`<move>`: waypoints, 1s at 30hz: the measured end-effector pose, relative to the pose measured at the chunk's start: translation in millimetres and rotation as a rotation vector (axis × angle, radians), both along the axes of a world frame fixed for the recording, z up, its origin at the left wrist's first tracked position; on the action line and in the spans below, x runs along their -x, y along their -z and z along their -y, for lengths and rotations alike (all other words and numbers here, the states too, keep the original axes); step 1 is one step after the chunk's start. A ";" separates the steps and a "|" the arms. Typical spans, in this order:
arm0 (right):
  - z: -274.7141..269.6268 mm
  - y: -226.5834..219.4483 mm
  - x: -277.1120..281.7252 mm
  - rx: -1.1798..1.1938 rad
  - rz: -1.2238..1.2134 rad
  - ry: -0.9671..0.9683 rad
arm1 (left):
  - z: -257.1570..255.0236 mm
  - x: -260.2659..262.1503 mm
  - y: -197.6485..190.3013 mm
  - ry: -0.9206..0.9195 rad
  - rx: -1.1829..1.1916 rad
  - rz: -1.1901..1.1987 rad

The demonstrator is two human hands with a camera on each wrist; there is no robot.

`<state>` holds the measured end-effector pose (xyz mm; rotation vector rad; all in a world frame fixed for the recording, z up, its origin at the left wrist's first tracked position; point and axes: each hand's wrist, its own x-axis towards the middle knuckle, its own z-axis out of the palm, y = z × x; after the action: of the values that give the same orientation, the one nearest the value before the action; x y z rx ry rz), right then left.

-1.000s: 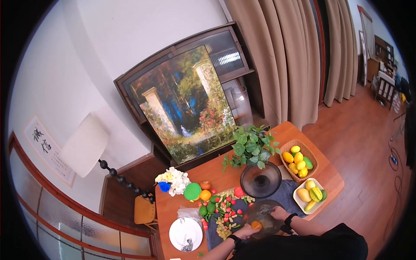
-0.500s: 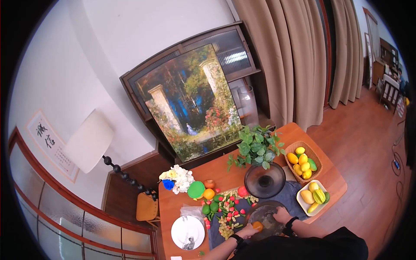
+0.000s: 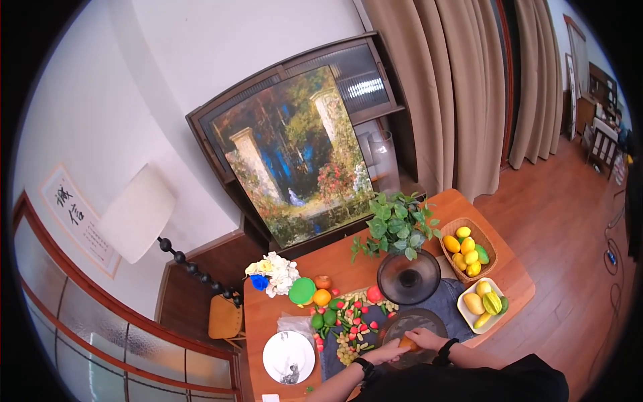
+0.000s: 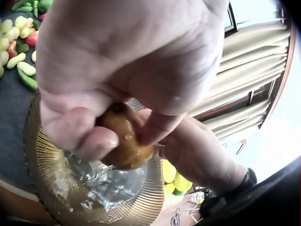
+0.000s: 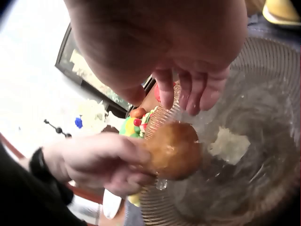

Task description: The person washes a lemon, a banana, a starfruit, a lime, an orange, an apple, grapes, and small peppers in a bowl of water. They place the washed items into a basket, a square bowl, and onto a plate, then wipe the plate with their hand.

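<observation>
My left hand [image 3: 386,353] grips a wet orange-brown fruit [image 4: 126,143] over a ribbed clear bowl [image 3: 429,323] of water. In the right wrist view the fruit [image 5: 175,150] sticks out past the left fingertips, with water dripping beneath. My right hand [image 5: 164,42] hangs just above it, fingers loosely bent and holding nothing; whether a fingertip touches the fruit I cannot tell. A pale, flat piece [image 5: 229,145] shows in the bowl's water.
Left of the bowl lie strawberries, peppers and grapes [image 3: 347,354] on a dark cloth, then a white plate [image 3: 288,348]. A dark glass stand [image 3: 409,276] and leafy plant [image 3: 395,224] are behind. A fruit basket [image 3: 491,251] and cream tray [image 3: 469,315] stand right.
My right hand has moved left and nearer, from the far right part of the bowl to beside the fruit. The left hand keeps its grip on the fruit, now slightly higher and further right.
</observation>
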<state>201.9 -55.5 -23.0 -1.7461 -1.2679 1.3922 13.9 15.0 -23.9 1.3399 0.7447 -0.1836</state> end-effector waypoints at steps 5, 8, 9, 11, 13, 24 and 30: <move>-0.2 -26.8 -12.6 0.564 -0.486 0.050 | 3.3 -5.9 -30.7 0.236 -0.175 0.024; -4.4 -26.4 -15.6 0.615 -0.482 0.043 | 4.8 -7.8 -32.2 0.131 -0.134 0.035; -4.6 -28.8 -14.6 0.530 -0.550 0.069 | 2.9 -7.8 -32.5 -0.004 -0.141 0.081; -5.3 -38.2 -12.4 0.445 -0.617 0.094 | -1.0 -7.9 -42.1 -0.139 -0.148 0.125; -7.7 -52.1 -11.3 0.384 -0.627 0.127 | -5.8 -10.1 -67.8 -0.155 -0.337 0.044; -9.6 -12.2 8.5 0.335 -1.203 0.084 | 0.0 -20.7 -62.2 -0.302 -0.780 0.517; -10.3 -37.6 15.4 0.279 -1.137 0.178 | -14.6 -14.4 -17.2 -0.488 -0.205 0.488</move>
<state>186.5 -45.2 14.6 -0.8409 -0.2932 2.0298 28.3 29.6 -6.7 1.2824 0.6579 0.6033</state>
